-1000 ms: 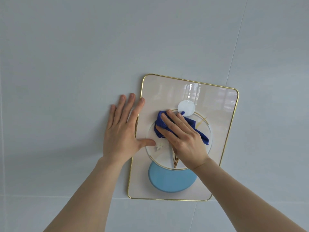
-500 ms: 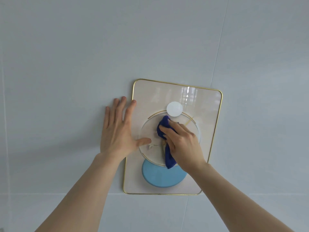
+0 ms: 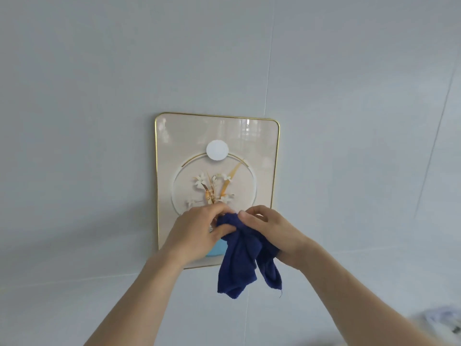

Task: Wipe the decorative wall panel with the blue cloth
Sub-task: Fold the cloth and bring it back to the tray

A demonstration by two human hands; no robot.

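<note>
The decorative wall panel (image 3: 262, 151) is a cream rectangle with a gold rim, a white disc, a ring with white flowers and a light blue circle near its bottom. It hangs on the grey wall. The dark blue cloth (image 3: 245, 260) hangs bunched in front of the panel's lower part, off its surface. My left hand (image 3: 197, 233) grips the cloth's top from the left. My right hand (image 3: 272, 233) grips it from the right. Both hands and the cloth hide the panel's lower edge.
Pale grey wall panels (image 3: 99, 96) with thin seams surround the decorative panel. A blurred white and blue thing (image 3: 444, 320) shows at the bottom right corner.
My right hand pulled the cloth off the panel's ring. My left hand left the wall beside the panel and took hold of the cloth. The flowers are now uncovered.
</note>
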